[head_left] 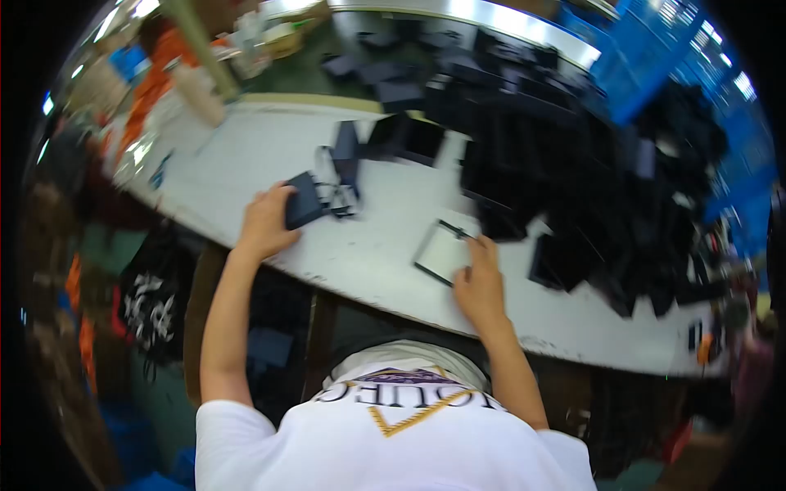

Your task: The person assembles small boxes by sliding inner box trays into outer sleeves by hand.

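Note:
On the left side of the white table (377,254), my left hand (268,222) has its fingers closed on the edge of a dark blue box (304,200). Dark and white straps or cords (337,195) lie just right of that box, beside a tall dark blue piece (346,151). My right hand (481,280) grips the right edge of a flat, dark-rimmed frame with a pale inside (443,252), which is tilted over the table. Fine detail is blurred.
A large heap of black pieces (532,155) covers the table's right and back. Blue crates (647,57) rise behind it at the right. Two dark flat pieces (422,141) lie at the back middle. Small black and orange items (704,348) lie at the right end.

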A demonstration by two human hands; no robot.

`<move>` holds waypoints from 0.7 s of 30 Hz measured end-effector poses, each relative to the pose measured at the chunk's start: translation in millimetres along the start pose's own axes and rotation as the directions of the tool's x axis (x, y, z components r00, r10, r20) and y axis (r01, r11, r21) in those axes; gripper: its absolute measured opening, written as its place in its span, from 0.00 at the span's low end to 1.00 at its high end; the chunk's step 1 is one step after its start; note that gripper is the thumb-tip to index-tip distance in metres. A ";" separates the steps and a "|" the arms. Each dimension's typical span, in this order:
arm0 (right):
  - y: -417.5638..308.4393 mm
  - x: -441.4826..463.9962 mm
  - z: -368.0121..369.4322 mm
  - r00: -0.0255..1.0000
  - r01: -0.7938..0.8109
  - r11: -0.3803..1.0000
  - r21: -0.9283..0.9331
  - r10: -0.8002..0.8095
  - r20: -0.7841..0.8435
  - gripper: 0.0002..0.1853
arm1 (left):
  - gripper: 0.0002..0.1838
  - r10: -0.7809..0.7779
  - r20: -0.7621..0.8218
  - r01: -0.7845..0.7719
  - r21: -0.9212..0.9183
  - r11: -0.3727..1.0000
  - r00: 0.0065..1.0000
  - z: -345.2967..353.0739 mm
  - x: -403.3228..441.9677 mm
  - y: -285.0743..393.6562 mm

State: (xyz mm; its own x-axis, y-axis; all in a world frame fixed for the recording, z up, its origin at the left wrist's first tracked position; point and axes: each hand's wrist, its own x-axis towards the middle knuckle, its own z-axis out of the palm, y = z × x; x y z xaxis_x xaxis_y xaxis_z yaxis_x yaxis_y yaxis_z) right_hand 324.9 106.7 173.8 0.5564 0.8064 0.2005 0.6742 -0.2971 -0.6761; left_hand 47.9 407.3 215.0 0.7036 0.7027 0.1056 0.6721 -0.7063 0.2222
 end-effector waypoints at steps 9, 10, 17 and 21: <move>-8.5 25.7 -4.3 0.999 0.008 0.985 -0.174 -0.001 0.038 0.19 | 0.48 -0.063 0.126 0.102 -0.327 0.940 0.990 -12.4 -53.0 14.7; -6.3 28.1 -3.1 0.998 0.039 0.980 -0.198 -0.030 0.046 0.19 | 0.48 -0.020 0.096 0.051 -0.330 0.943 0.995 -6.3 -58.7 11.1; -14.1 32.5 -9.4 0.988 -0.078 0.993 -0.092 0.090 0.129 0.15 | 0.52 0.076 0.031 -0.053 -0.474 0.879 0.997 4.8 -87.9 55.4; -19.9 38.8 -30.6 0.978 -0.181 0.982 0.046 0.175 0.113 0.17 | 0.49 0.201 0.079 -0.137 -0.494 0.859 0.976 12.1 -83.7 79.4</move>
State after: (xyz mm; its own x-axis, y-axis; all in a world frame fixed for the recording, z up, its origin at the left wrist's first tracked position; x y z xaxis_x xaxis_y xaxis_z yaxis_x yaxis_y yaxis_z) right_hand 347.9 128.2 216.7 0.6074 0.7944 -0.0023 0.5395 -0.4146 -0.7328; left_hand 45.2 291.4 212.0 0.8404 0.5373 0.0713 0.3669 -0.6607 0.6549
